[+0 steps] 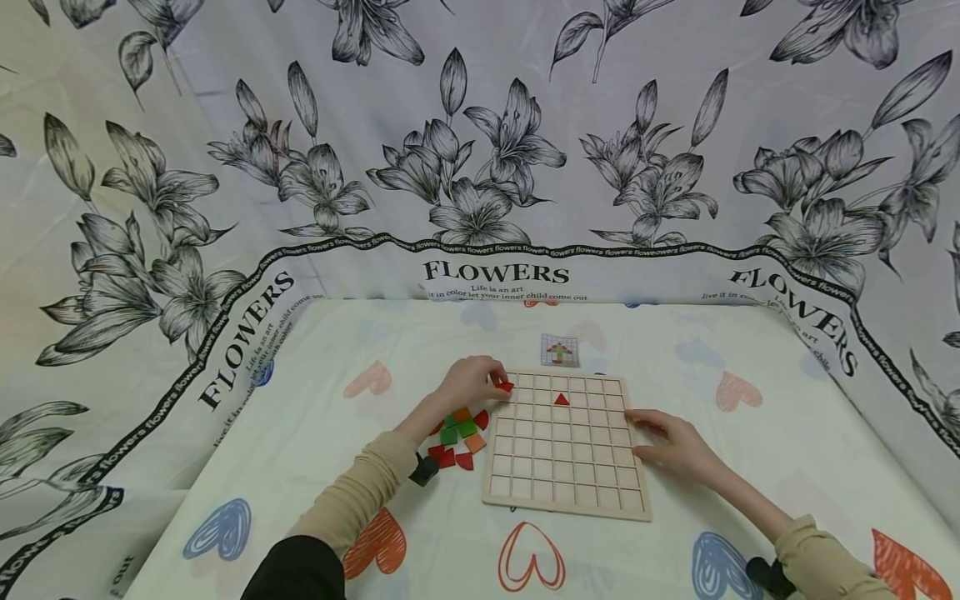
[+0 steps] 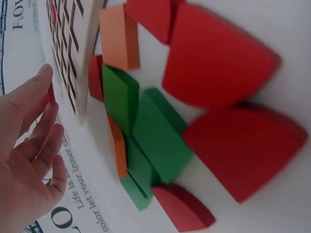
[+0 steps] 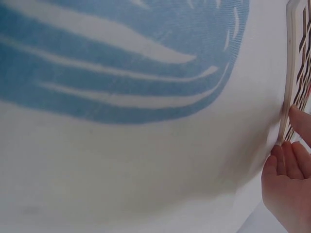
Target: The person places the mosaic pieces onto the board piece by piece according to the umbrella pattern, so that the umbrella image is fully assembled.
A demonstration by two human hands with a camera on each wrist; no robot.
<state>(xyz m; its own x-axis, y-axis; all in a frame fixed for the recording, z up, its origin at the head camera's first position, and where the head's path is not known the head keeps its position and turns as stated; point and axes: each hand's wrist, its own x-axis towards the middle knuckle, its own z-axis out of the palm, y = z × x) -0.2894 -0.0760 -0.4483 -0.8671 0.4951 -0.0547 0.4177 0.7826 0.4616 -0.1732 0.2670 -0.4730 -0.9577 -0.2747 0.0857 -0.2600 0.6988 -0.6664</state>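
Beige sleeves [image 1: 825, 558] reach in low on either side of the head view, over a pale tablecloth [image 1: 600, 558] printed with red and blue hearts. Just past a red outlined heart [image 1: 531, 557] lies a flat wooden board [image 1: 566, 447], divided by raised lines into small squares. Loose tiles lie just off its left side in a small cluster: green squares [image 1: 448, 436], orange squares [image 1: 476, 443] and red quarter-rounds [image 1: 465, 461] (the left wrist view shows some of them overlapping). At the board's right edge the right hand [image 1: 678, 446] rests with finger and thumb spread, its tips touching the rim. Well apart from it, at the far left corner, the left hand [image 1: 472, 382] pinches a red piece [image 1: 505, 387] between thumb and forefinger; whether that piece touches the wood I cannot tell. Near the board's far edge sits a red triangle [image 1: 562, 400]. Beyond the edge lies a small card [image 1: 559, 350] with a coloured figure on a grid. Farthest back hangs white cloth [image 1: 510, 217] with black line-drawn lilies and "FLOWERS" lettering.
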